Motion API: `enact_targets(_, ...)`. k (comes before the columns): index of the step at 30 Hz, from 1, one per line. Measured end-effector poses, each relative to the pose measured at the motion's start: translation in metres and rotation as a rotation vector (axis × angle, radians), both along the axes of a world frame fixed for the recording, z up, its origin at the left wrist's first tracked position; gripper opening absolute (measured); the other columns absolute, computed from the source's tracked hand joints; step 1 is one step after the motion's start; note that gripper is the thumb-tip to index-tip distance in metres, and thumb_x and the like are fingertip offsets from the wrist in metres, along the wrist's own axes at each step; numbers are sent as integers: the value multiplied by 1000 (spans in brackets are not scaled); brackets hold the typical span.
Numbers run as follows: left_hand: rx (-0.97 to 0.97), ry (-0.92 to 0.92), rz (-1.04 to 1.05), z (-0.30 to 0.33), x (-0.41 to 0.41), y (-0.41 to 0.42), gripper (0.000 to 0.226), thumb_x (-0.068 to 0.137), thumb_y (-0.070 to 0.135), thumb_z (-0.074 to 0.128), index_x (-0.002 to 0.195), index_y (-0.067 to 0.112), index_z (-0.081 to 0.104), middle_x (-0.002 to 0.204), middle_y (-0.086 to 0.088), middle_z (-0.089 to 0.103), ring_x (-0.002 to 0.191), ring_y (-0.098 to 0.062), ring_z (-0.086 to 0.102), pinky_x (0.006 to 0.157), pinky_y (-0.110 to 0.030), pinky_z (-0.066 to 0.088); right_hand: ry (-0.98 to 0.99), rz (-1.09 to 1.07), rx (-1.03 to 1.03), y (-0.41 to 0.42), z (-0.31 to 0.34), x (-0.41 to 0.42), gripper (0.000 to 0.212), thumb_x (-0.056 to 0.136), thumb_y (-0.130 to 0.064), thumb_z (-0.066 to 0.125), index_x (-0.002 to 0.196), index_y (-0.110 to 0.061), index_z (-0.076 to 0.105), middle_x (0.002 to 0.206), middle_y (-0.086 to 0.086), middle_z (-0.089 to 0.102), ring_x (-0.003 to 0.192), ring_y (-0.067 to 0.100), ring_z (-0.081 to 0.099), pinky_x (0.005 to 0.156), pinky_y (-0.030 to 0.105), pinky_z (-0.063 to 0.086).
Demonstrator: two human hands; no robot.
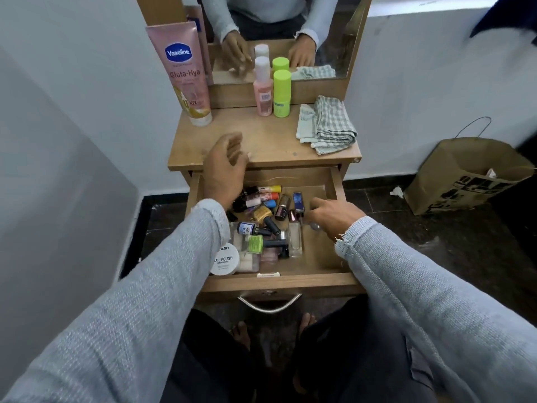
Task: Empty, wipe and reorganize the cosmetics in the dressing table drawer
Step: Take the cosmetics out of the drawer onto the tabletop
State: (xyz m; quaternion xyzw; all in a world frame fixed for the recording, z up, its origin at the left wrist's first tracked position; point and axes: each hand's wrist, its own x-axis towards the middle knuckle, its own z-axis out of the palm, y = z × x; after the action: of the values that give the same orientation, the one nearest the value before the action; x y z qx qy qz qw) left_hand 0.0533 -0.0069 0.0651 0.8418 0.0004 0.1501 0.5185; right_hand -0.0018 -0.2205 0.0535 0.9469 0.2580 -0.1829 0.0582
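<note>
Head view: drawer (338, 186) pulled open, cosmetics (263, 225) heaped in its left half; cloth (328, 125) folded on the surface (261, 141). Left hand (225, 167) wide and empty above the heap, right hand (334, 216) curled low beside the bottles, grip unclear. Risk: glass polish bottles lie loose and touching, so a hasty scoop could knock or drop one.

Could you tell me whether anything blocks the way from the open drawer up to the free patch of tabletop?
Nothing visible does. The drawer is open, and the tabletop is bare in the middle; the cloth lies right, the bottles stand behind. Only the left hand hovers there.
</note>
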Motion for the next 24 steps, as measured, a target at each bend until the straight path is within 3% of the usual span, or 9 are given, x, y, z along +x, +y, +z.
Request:
enact_targets(4, 175, -94, -47, -6, -35, -4, 26, 88, 9, 68, 114, 13, 65, 109, 5, 66, 95, -3, 61, 81, -5, 47, -58, 49, -77, 3, -7, -5, 31, 93, -17, 58, 123, -15, 56, 125, 9, 50, 113, 25, 51, 92, 37, 43)
enact_targets(6, 230, -83, -84, -12, -42, -4, 24, 88, 8, 68, 111, 13, 66, 104, 3, 67, 91, -4, 61, 80, -8, 49, -73, 70, -129, 4, -9, -7, 36, 92, -19, 60, 127, -14, 52, 129, 10, 47, 117, 26, 49, 98, 41, 40)
enact_targets(10, 326, -34, -183, -24, -48, -4, 25, 85, 8, 70, 109, 15, 66, 102, 3, 67, 90, -6, 62, 79, -15, 52, -47, 95, -179, 1, -11, -12, 48, 90, -19, 63, 134, -12, 44, 129, 13, 45, 116, 28, 49, 100, 41, 42)
enact_targets(16, 340, -4, -195, -26, -56, -4, 25, 84, 8, 71, 109, 14, 67, 100, 3, 67, 89, -7, 62, 77, -15, 51, -14, 99, -212, 3, -11, -15, 44, 87, -20, 67, 128, -11, 50, 128, 13, 45, 117, 28, 47, 99, 40, 41)
enact_targets(20, 385, 3, -232, -32, -58, -1, 26, 85, 8, 70, 110, 16, 67, 100, 4, 66, 88, -8, 61, 80, -25, 56, 15, -92, -1, 5, -11, -13, 39, 87, -16, 65, 125, -13, 58, 126, 9, 50, 115, 25, 50, 99, 36, 44)
enact_targets(23, 444, 68, -285, -35, -61, 0, 34, 87, 12, 69, 119, 20, 64, 114, 2, 65, 101, -12, 61, 90, -32, 54, 15, -376, 275, 16, -9, -10, 21, 88, -21, 60, 109, -17, 63, 112, 5, 61, 95, 22, 59, 88, 36, 53)
enact_targets(24, 469, 85, -312, -35, -63, -1, 35, 88, 12, 67, 122, 21, 63, 119, 1, 64, 106, -14, 60, 94, -35, 52, 22, -437, 324, 20, -9, -10, 24, 88, -24, 59, 112, -18, 60, 109, 5, 63, 91, 22, 60, 85, 36, 54)
